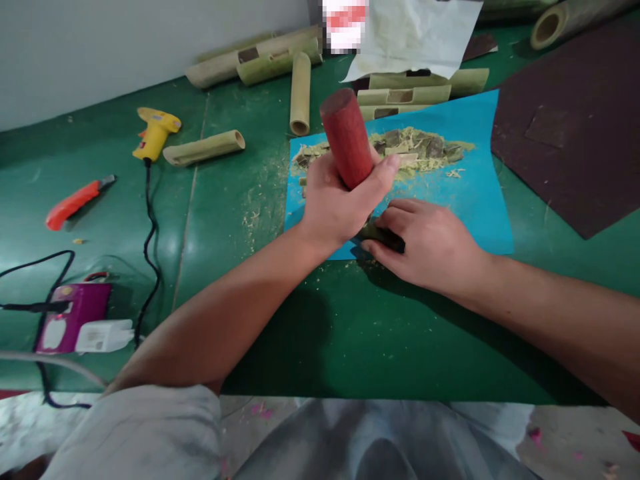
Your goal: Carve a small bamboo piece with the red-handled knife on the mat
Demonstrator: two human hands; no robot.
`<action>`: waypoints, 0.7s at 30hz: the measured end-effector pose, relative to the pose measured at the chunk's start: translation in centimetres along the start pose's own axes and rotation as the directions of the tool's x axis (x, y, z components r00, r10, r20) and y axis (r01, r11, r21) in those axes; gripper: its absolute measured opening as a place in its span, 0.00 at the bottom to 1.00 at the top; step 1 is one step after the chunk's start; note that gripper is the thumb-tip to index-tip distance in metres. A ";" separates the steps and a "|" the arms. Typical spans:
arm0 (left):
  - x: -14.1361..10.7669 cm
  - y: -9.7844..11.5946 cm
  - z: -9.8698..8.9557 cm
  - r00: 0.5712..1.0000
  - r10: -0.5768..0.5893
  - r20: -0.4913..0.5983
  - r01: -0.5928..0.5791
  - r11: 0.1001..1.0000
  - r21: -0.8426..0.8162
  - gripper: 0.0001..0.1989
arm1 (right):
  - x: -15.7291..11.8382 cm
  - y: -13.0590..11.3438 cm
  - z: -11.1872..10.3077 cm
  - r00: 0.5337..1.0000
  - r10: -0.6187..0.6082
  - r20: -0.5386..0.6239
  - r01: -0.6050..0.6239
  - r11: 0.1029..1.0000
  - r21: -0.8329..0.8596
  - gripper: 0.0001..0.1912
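My left hand (pixel 337 197) is wrapped round a thick red wooden handle (pixel 347 137), which stands up out of the fist; its lower end is hidden. Just to the right and nearer to me, my right hand (pixel 425 240) grips a short green bamboo piece (pixel 383 235) at the near edge of a blue sheet (pixel 480 193). The two hands are close together. Behind them on the sheet lies a heap of bamboo chips and shavings (pixel 430 150).
A yellow glue gun (pixel 157 133), an orange knife (pixel 75 203) and a purple power box (pixel 83 310) with cables are at the left. Bamboo tubes (pixel 300 93) lie along the back. A dark brown board (pixel 575 127) covers the right side of the green table (pixel 280 333).
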State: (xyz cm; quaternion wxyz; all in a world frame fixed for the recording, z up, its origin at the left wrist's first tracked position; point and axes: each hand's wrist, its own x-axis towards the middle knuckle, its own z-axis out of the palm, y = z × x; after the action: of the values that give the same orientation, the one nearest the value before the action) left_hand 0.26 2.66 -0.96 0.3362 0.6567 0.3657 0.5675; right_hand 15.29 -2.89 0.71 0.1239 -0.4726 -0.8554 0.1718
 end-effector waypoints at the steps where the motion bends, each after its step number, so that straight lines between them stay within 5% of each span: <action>1: 0.1 0.0 0.0 1.000 -0.008 0.007 0.008 1.000 -0.003 0.27 | 0.0 -0.1 0.0 1.000 -0.005 0.002 0.005 1.000 0.007 0.10; 8: 0.4 -1.5 -0.8 0.996 -0.024 0.080 0.038 0.982 -0.183 0.28 | 0.0 -0.2 -0.3 1.000 0.015 0.028 -0.015 1.000 0.001 0.09; 10: 0.6 -1.7 -0.9 1.000 0.003 0.028 0.004 0.974 -0.227 0.28 | 0.0 0.0 -0.4 1.000 0.006 0.026 -0.006 1.000 -0.005 0.10; 13: 0.6 -0.6 -0.3 0.998 -0.013 -0.055 -0.002 0.966 -0.257 0.28 | 0.1 0.0 -0.6 0.999 0.000 0.041 0.001 1.000 -0.022 0.11; 21: 0.1 0.6 -0.1 0.995 -0.094 -0.014 0.089 0.973 -0.213 0.25 | -0.1 -0.3 -0.7 0.998 0.019 0.057 -0.014 0.997 -0.081 0.11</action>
State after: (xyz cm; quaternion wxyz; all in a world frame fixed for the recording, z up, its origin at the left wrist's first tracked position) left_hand 0.21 2.39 -0.35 0.4256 0.5925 0.3370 0.5952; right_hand 15.38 -2.98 1.50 0.0785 -0.4792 -0.8609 0.1519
